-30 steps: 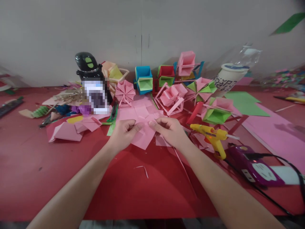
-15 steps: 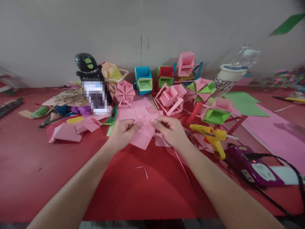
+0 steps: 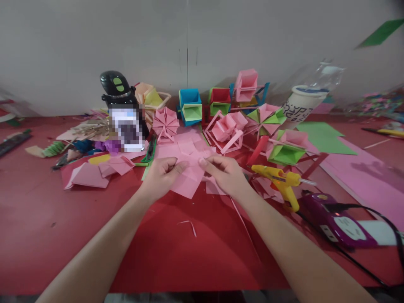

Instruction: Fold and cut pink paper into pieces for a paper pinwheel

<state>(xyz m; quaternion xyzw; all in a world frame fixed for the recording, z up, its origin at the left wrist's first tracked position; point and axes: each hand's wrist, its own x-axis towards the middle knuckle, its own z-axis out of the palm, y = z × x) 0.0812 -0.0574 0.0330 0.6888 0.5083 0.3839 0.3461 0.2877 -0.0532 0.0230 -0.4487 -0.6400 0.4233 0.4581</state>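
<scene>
Between my two hands is a square of pink paper (image 3: 190,182), pinched at its left and right sides over the red table (image 3: 158,261). My left hand (image 3: 164,173) is closed, thumb on top of the paper and fingers curled beneath. On the other side my right hand (image 3: 223,170) pinches it the same way. More pink paper (image 3: 167,147) lies just behind it, and the edges of the sheets blend together. A green-handled tool (image 3: 150,150) lies beside my left hand. Close to my right hand is a yellow glue gun (image 3: 279,179).
Folded paper models stand along the back, among them a blue box (image 3: 190,99) and a pink rosette (image 3: 166,122). A black figure (image 3: 117,86) stands behind a blurred phone. A purple power strip (image 3: 339,221) with cables and a white cup (image 3: 299,105) are on the right.
Almost nothing differs. Both hands keep their pinch on the pink paper, and the view has shifted very slightly.
</scene>
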